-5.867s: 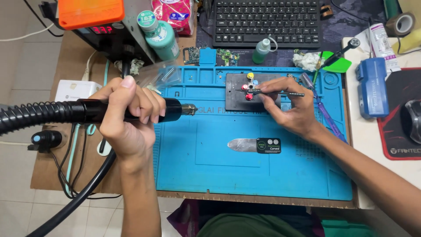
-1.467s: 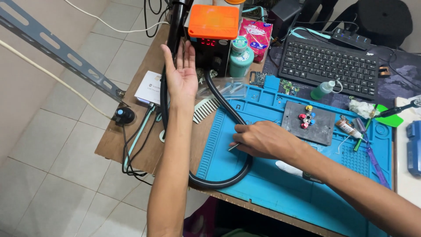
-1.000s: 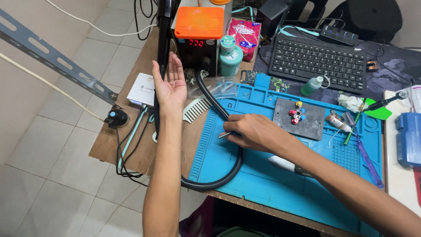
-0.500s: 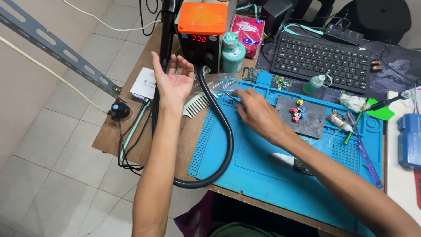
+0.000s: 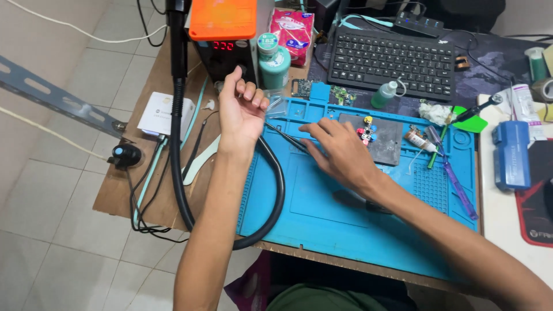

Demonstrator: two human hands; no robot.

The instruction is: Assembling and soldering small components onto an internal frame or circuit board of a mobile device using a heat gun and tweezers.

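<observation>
Both hands have shifted right: left hand [image 5: 242,112] open beside black station [image 5: 227,52]; right hand [image 5: 337,150] pinches tweezers [image 5: 283,136] over blue mat [image 5: 345,224].

You have one blue mat [image 5: 345,224], one keyboard [image 5: 391,57], two bottles [image 5: 273,60] (teal, green) and one black hose [image 5: 276,190].

Both forearms bare, no sleeves, no rings or watch; green garment [image 5: 314,299] at bottom edge.
</observation>
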